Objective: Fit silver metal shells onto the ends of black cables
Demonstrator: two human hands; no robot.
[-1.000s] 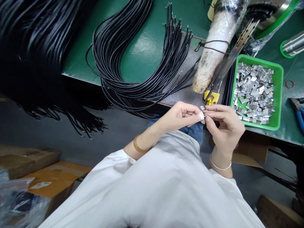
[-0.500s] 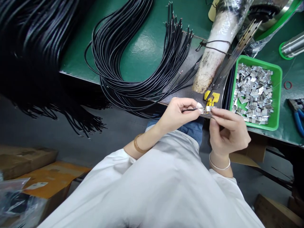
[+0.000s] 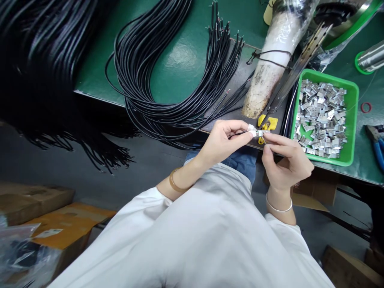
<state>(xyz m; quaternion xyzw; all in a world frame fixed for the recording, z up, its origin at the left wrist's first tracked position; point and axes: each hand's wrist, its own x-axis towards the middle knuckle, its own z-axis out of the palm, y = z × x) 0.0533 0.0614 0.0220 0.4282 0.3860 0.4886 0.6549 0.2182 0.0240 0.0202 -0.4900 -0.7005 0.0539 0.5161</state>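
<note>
Head view: the person's left hand (image 3: 225, 140) pinches a thin black cable (image 3: 239, 133) between thumb and forefinger, and white coverings (image 3: 251, 128) wrap those fingertips. A small silvery metal piece (image 3: 259, 133) sits right at them, to their three o'clock, between the two hands and over the near edge of the bench. From the metal piece, the right hand (image 3: 286, 160) lies at about four o'clock, its forefinger tip reaching the piece's far end; thumb and forefinger are bent close to each other, though I cannot tell whether they press on anything, and a fine strand shows beside them. Just beyond the piece, toward one o'clock, is a yellow holder (image 3: 272, 122), with the lower end of a long tool with a perforated metal sleeve (image 3: 313, 46) slanting down to it from one o'clock. A whitish wrapped tube (image 3: 267, 80) stands out just past twelve. Near three o'clock is a green tray (image 3: 354, 120) heaped with small metal parts (image 3: 324, 112); farther out that way lie a red ring (image 3: 366, 107) and blue-handled pliers (image 3: 378, 148). Between nine and ten o'clock, a curved bundle of black cables (image 3: 174, 108) spreads over the green tabletop (image 3: 183, 58).
</note>
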